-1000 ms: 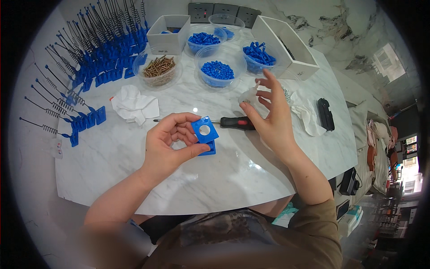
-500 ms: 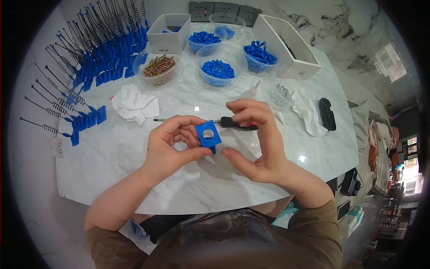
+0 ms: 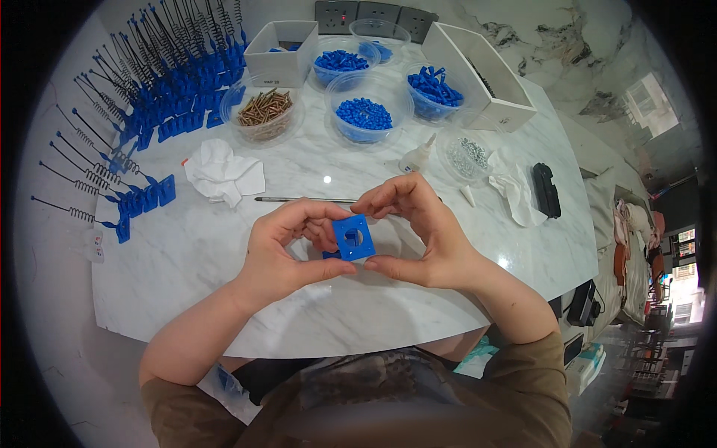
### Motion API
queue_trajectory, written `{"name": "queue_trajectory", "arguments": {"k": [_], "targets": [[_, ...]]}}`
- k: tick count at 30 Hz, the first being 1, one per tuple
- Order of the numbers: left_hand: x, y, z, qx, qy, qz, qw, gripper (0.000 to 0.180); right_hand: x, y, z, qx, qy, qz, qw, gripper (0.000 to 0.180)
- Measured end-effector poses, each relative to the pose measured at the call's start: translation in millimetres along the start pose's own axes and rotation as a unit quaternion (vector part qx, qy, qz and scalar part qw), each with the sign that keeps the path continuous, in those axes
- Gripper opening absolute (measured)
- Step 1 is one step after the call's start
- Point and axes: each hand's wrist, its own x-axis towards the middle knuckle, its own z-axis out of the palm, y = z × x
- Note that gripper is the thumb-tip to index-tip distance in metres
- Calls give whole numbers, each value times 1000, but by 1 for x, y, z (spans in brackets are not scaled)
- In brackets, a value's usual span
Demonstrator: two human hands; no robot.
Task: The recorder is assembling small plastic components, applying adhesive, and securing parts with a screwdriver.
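The square plastic plate with a round hole [image 3: 346, 248] is solid blue. The smooth marble-look tabletop [image 3: 179, 299] is white with soft grey veining; the marbled wall [image 3: 515, 48] shows darker blotches. Black wire coils [image 3: 84, 216] stand above blue plastic bases [image 3: 151, 196]. The slim metal screws [image 3: 265, 109] are golden brown, the tiny metal parts [image 3: 468, 157] silvery, the crumpled paper tissues [image 3: 226, 174] plain white.

Dressed in an olive-brown shirt [image 3: 497, 407] with short sleeves [image 3: 529, 377] and a dark mottled print [image 3: 366, 382] in front, plus black bottoms [image 3: 278, 379].
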Motion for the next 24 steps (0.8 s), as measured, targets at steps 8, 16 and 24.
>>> {"name": "queue_trajectory", "arguments": {"k": [8, 16, 24], "targets": [[-1, -2, -1, 5, -5, 10, 1000, 52, 1, -1, 2, -25, 7, 2, 1000, 59], [-1, 8, 1, -82, -40, -25, 995, 65, 0, 1, -1, -26, 23, -9, 999, 59], [-3, 8, -1, -309, -35, -183, 932, 45, 0, -3, -5, 24, 34, -26, 999, 62]]}}
